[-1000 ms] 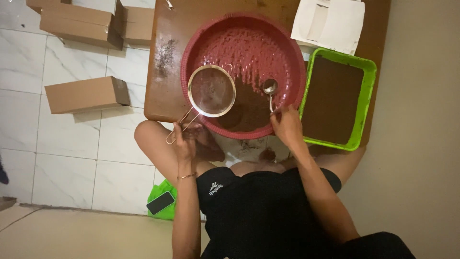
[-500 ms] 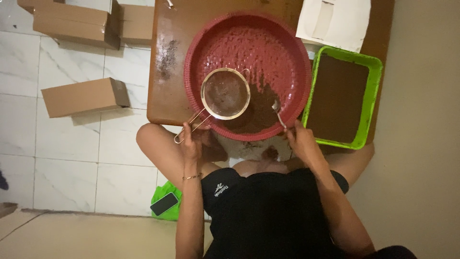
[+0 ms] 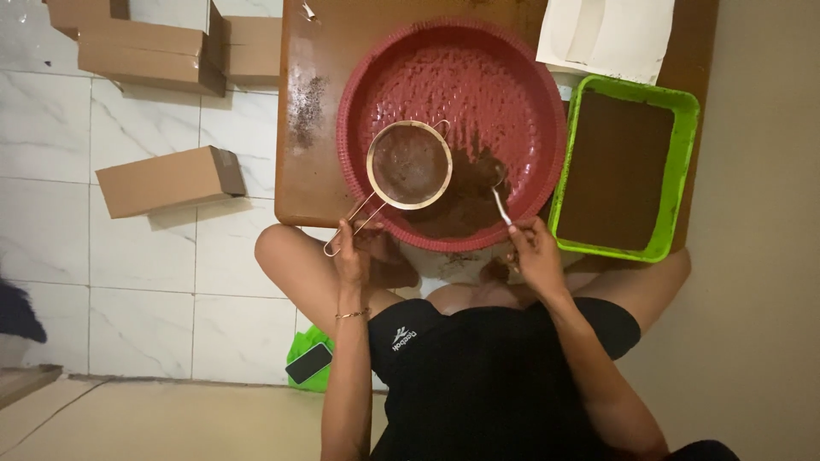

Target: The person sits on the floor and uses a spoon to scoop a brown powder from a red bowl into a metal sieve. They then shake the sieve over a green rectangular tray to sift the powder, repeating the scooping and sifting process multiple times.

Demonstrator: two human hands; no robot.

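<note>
My left hand (image 3: 350, 253) grips the wire handle of a round metal sieve (image 3: 409, 165) and holds it over the near left part of a big red basin (image 3: 401, 72). Brown powder lies in the sieve. A heap of dark brown powder (image 3: 461, 205) covers the basin's near side. My right hand (image 3: 536, 253) holds a metal spoon (image 3: 500, 201) whose bowl is dipped into that heap. The basin rests on a low brown wooden table (image 3: 312, 162) in front of my crossed legs.
A green tray (image 3: 682, 137) filled with brown powder stands right of the basin. White paper (image 3: 606, 34) lies behind it. Several cardboard boxes (image 3: 166, 179) sit on the white tiled floor at left. A phone (image 3: 308, 363) lies on a green bag by my left thigh.
The sieve has moved right and nearer, over the basin's near part. My right hand has lowered the spoon from the basin's right side into the powder heap.
</note>
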